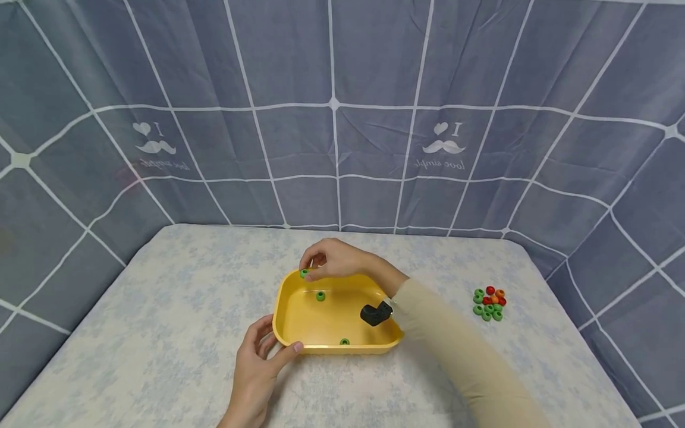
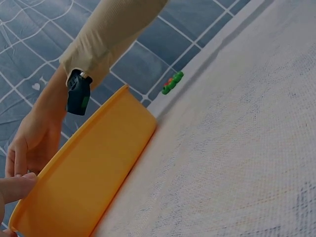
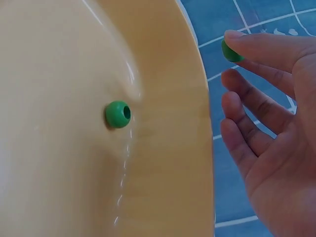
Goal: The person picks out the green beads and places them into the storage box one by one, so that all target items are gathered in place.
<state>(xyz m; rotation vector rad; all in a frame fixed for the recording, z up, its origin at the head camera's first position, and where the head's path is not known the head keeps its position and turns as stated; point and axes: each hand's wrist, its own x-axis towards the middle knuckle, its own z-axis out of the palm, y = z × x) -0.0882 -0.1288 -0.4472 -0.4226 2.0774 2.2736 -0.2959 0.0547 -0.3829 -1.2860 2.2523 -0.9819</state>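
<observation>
A yellow plastic tray (image 1: 321, 324) with raised sides sits mid-table. My left hand (image 1: 258, 359) grips its near left corner, thumb over the rim. Above the tray's far left rim, my right hand (image 1: 337, 258) pinches a green bead (image 1: 304, 273) between thumb and index finger; the right wrist view shows the same green bead (image 3: 230, 52) with the other fingers loosely bent. Inside the tray, one green bead (image 1: 320, 296) lies near the far wall, its hole visible in the right wrist view. Another green bead (image 1: 345, 342) lies by the near wall, partly hidden.
To the tray's right on the table is a cluster of green beads (image 1: 486, 316), red beads (image 1: 490, 290) and orange beads (image 1: 500, 293). A patterned pale cloth (image 1: 187, 309) covers the table. A blue-grey checked curtain (image 1: 299, 142) hangs around the back and sides.
</observation>
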